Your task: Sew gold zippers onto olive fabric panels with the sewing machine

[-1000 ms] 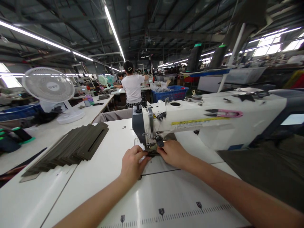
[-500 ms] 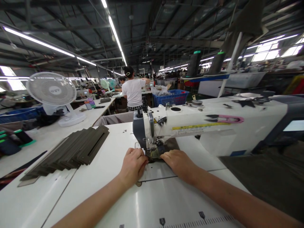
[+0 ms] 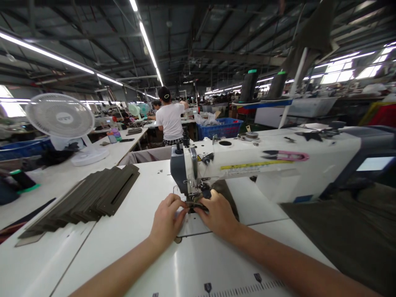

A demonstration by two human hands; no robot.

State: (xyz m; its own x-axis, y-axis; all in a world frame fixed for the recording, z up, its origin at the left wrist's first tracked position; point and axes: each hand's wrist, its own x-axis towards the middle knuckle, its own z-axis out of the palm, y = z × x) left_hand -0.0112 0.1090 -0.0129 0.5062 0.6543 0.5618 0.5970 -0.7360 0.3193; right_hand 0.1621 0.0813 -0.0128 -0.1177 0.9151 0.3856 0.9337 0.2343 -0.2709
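Here, a small dark fabric piece (image 3: 195, 204) is positioned under the needle area of the white sewing machine (image 3: 247, 163), flat on the white surface (image 3: 130, 231). The left hand (image 3: 167, 220) is placed at the left edge of the piece, its fingers curled and the fingertips pinched onto the fabric. The right hand (image 3: 218, 214) is laid on the right side of the piece, fingers pressed down on it; whether its grip is closed around the fabric cannot be told, since the fingertips are partly hidden by the machine head. The two hands are held close together, nearly touching, just in front of the presser foot. A fanned stack of dark flat pieces (image 3: 89, 196) is laid to the left on the same surface, well apart from the hands. Pink-handled thread snips (image 3: 286, 155) are rested on top of the machine arm. A white fan (image 3: 62, 119) is stood on the neighbouring surface, and a person in a white shirt (image 3: 170, 119) is seen further back.
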